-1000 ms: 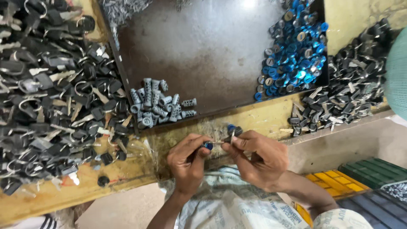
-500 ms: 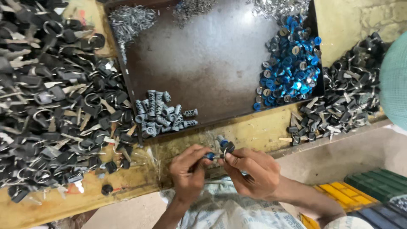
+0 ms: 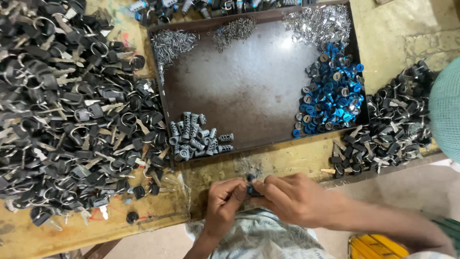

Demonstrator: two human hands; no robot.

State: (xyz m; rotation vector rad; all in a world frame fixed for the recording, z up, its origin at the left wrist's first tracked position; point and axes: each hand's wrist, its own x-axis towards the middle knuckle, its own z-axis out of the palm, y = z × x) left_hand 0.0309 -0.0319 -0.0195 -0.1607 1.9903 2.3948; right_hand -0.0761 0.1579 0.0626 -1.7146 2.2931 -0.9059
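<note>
Small dark lock part (image 3: pixel 251 188) with a bit of blue on it sits pinched between both hands, right at the near edge of the surface (image 3: pixel 143 216), just below the tray. Too tiny and too covered by fingers to make out its exact shape.

Going left to right: a huge heap of keys (image 3: pixel 72 110) with black plastic heads, bare metal blades and thin wire rings covers the left side. Next comes the shallow dark metal tray (image 3: pixel 249 86), worn and dull in the middle. Along its far wall are three little piles of shiny silver bits: thin pins (image 3: pixel 171 43), darker springy pieces (image 3: pixel 235 29) and flat glittery plates (image 3: pixel 318 21). In its near left corner lies a bunch of grey ribbed cylinders (image 3: pixel 194 136), and on its right side a pile of glossy blue round caps (image 3: pixel 330 91) with silver centres. Right of the tray is a smaller heap of black keys (image 3: pixel 388 132).

The left hand (image 3: pixel 223 204) has its fingertips closed on the part from the left, the right hand (image 3: pixel 292 199) grips it from the right, both narrow and touching each other. The surface itself is yellowish, scuffed wood. A patterned cloth (image 3: pixel 258 237) lies under the wrists, and a yellow crate (image 3: pixel 376 247) shows at the bottom right.
</note>
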